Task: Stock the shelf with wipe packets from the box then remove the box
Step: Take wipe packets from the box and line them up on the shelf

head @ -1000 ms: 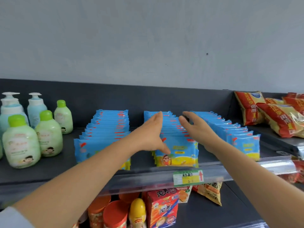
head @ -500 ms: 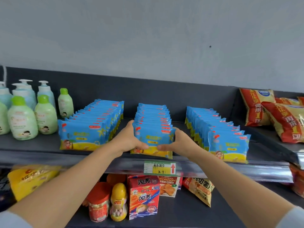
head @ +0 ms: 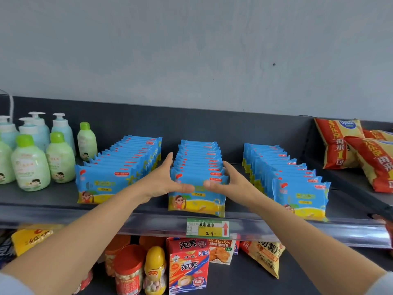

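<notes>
A: Head view: spotted the wipe packets (head: pixel 198 154)?

B: Standing in three rows on the shelf (head: pixel 38 199). Middle row (head: pixel 197 173) straight above the price tag (head: pixel 207 227), left row (head: pixel 119 165) and right row (head: pixel 282 171) either side of that tag.

A: And the hands?

B: Laid flat: left hand (head: pixel 163 184) against the middle row's left side, right hand (head: pixel 230 184) against its right. Fingers (head: pixel 169 161) straight, curled round nothing; thumbs resting across the front packet (head: pixel 197 206).

A: Best way to square it up?

B: Press evenly inward from both sides, gently, to avoid buckling soft packs. Keep the front packet upright and level with the fronts either side of the tag.

A: Anything hidden?

B: No box anywhere in sight. Fingertip contact further back along the row: impossible to tell. Far right of the tag, snack bags (head: pixel 340 143) cut off by the frame edge. Small print on the tag too fine to read.
</notes>
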{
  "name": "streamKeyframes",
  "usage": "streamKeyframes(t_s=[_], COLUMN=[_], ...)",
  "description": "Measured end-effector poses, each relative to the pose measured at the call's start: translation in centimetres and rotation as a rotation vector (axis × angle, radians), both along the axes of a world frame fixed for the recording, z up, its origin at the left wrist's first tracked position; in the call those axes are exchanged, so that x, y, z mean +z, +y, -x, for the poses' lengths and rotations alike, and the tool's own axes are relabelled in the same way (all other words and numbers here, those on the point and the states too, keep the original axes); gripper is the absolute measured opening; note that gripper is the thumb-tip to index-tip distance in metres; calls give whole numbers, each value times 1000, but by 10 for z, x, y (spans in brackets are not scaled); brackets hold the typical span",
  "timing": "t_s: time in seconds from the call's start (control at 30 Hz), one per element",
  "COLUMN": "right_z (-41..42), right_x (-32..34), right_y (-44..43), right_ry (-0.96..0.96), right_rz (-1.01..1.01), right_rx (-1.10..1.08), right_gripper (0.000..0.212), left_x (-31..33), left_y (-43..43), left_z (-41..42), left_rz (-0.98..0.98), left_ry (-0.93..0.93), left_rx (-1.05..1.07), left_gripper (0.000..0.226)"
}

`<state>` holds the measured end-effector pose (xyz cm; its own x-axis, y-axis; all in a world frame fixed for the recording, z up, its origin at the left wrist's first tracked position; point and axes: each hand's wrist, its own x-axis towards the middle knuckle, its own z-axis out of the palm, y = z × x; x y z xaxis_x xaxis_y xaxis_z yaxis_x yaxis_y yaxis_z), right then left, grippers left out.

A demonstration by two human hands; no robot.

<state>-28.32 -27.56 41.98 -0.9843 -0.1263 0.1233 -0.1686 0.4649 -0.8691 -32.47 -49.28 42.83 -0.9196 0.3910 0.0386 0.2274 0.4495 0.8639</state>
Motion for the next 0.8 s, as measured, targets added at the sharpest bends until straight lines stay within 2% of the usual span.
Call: streamKeyframes(t_s=[0.1,0.2,0.27,0.37,0.5,0.53,0.6,0.63,0.67,0.73,0.77,0.8], right_z=[3,6,10,16,13,10,8,11,14,22,27,32], right_x=[1,-4,-7,-11,-10,-7,-1,1,4,9,11,11], right_y=[8,13,14,15,15,14,8,5,2,-6,-9,-13], right_ry=[-48,-66,-42,-9,12,15,17,1,-25,-59,-84,-127], right_rz=[-38,-142,-179,-178,-161,-101,83,179,267,420,488,548], right_rx=[129,149,91,42,97,95,26,-25,-75,-149,-177,-180], right_gripper=[94,125,135,131,121,112,97,90,79,43,42,49], left_x=[5,-3,-9,-17,-20,-19,-13,-7,-1,7,13,13], left_y=[-5,-8,-7,-7,-11,-14,-12,-8,-3,10,17,22], left_z=[4,8,10,16,22,26,29,27,27,27,25,30], left_rz=[64,137,142,131,105,39,-223,-372,-485,-588,-620,-629], left_ry=[-75,-12,77,160,90,32,-90,-164,-235,-298,-328,-383], left_rx=[-112,-136,-99,-69,-128,-130,-89,-65,-28,78,122,120], left_gripper=[131,134,133,132,141,145,149,142,124,81,72,72])
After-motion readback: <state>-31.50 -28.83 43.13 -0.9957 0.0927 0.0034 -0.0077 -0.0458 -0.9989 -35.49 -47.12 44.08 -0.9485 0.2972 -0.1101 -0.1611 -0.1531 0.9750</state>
